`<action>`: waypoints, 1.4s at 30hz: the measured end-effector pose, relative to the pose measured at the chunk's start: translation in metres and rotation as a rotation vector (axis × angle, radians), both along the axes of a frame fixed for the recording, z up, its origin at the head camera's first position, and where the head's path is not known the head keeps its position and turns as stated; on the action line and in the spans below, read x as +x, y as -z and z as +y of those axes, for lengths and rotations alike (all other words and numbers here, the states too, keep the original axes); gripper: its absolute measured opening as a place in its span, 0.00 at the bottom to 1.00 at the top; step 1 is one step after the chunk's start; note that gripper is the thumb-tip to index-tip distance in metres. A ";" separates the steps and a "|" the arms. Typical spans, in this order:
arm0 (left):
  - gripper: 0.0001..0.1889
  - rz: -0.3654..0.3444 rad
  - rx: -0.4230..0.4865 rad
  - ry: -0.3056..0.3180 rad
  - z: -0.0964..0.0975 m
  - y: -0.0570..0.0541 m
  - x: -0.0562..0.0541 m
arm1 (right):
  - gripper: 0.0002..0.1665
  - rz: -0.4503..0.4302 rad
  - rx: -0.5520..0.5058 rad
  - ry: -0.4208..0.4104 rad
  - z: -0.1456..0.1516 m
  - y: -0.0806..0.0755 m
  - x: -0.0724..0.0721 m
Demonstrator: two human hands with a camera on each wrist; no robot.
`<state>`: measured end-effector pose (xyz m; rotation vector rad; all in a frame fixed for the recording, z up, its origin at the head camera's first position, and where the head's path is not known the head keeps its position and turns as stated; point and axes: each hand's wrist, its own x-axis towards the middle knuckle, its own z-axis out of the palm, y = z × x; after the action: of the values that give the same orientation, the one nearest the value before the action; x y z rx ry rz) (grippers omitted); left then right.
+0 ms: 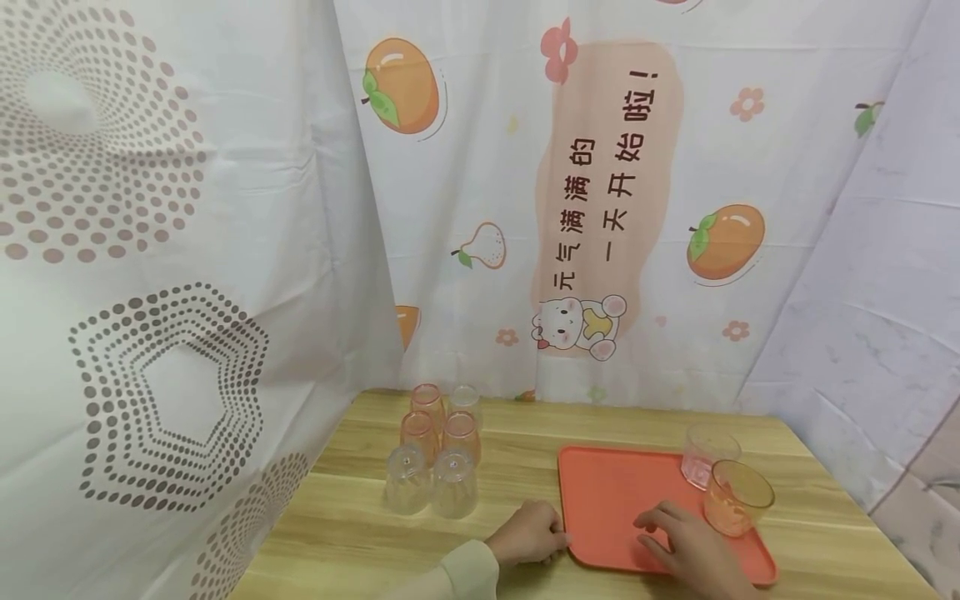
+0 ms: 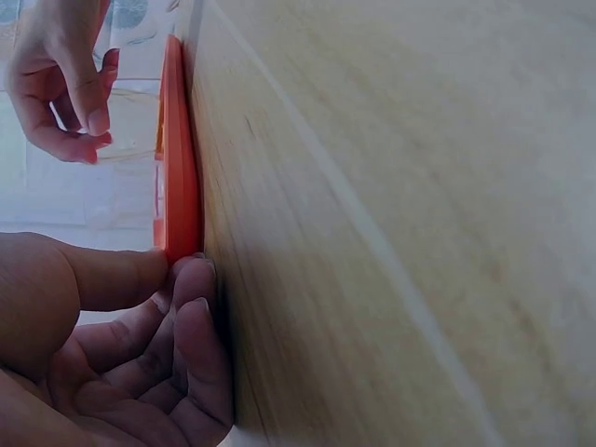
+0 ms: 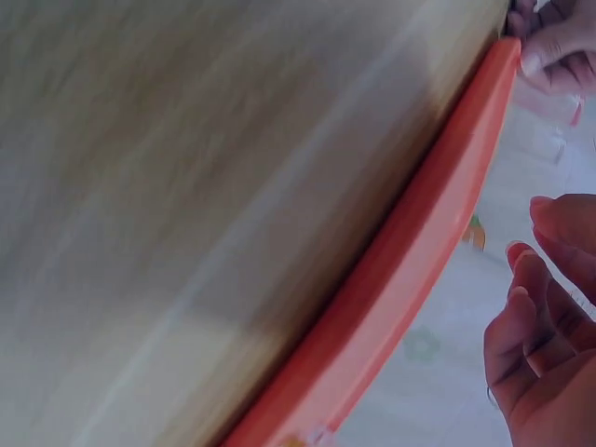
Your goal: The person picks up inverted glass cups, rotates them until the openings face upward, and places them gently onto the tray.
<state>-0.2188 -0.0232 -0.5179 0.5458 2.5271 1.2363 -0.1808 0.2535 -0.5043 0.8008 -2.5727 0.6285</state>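
Left hand (image 1: 528, 533) pinches one rectangular red plastic tray (image 1: 618, 508); right hand (image 1: 696, 546), fingers loose, hovers above; two translucent tumblers (image 1: 729, 508) aboard!

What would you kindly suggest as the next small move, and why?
Perhaps lower the right hand onto the near rim of the red rectangular tray to steady it: that hand hovers empty while the left hand pinches the tray's edge, and a transparent orange cup stands at its right side.
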 end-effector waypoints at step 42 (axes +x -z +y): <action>0.20 0.168 -0.136 0.081 -0.007 0.001 -0.005 | 0.07 -0.176 0.051 -0.155 -0.070 0.019 -0.002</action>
<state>-0.2234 -0.0305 -0.5189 0.7394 2.6724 1.0202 -0.1824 0.1831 -0.5235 1.0107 -2.7132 0.7106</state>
